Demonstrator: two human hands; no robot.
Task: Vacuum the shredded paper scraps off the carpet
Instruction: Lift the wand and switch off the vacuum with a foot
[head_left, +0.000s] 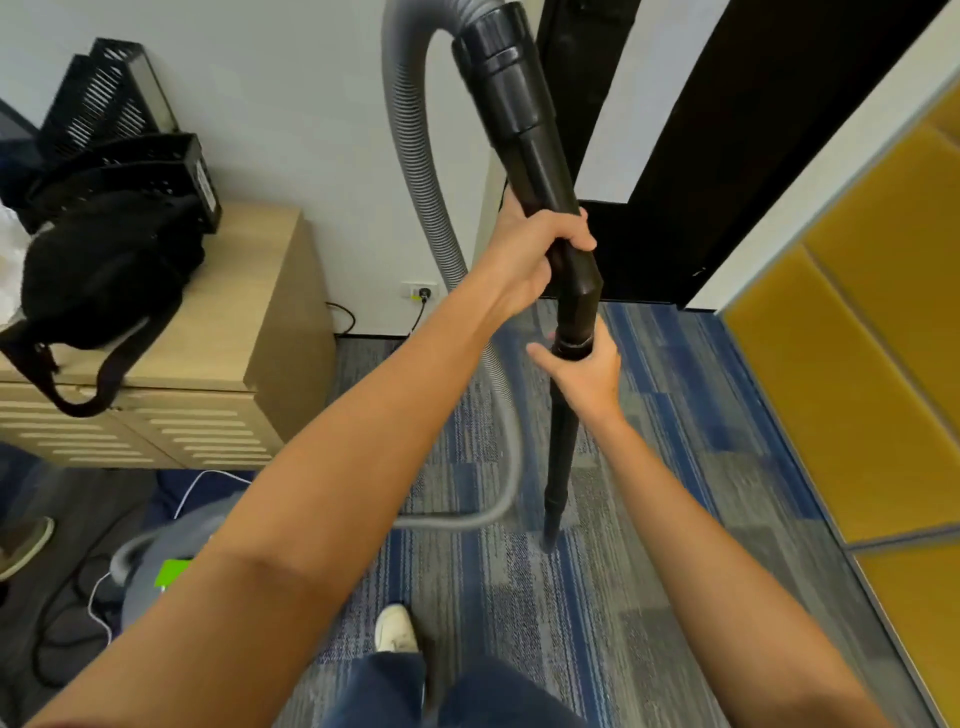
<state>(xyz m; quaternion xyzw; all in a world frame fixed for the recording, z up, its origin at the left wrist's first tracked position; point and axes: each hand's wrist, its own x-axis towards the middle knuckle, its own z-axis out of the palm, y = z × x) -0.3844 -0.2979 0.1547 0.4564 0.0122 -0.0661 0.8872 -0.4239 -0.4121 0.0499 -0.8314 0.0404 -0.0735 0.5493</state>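
Observation:
A black vacuum wand (563, 431) stands almost upright in front of me, its narrow tip (549, 540) down on the blue and grey striped carpet (649, 597). My left hand (535, 254) grips the thick black handle section above the bend. My right hand (587, 371) grips the wand at the collar just below the bend. A grey ribbed hose (415, 171) arcs from the handle top down to the grey vacuum body (166, 561) at lower left. No paper scraps show on the carpet.
A wooden cabinet (249, 322) at left carries a black bag (104, 270) and black mesh trays (114, 104). Cables (67, 613) lie on the floor beside the vacuum. A yellow padded partition (872, 338) runs along the right. A dark door frame (675, 208) stands ahead. My shoe (396, 629) is below.

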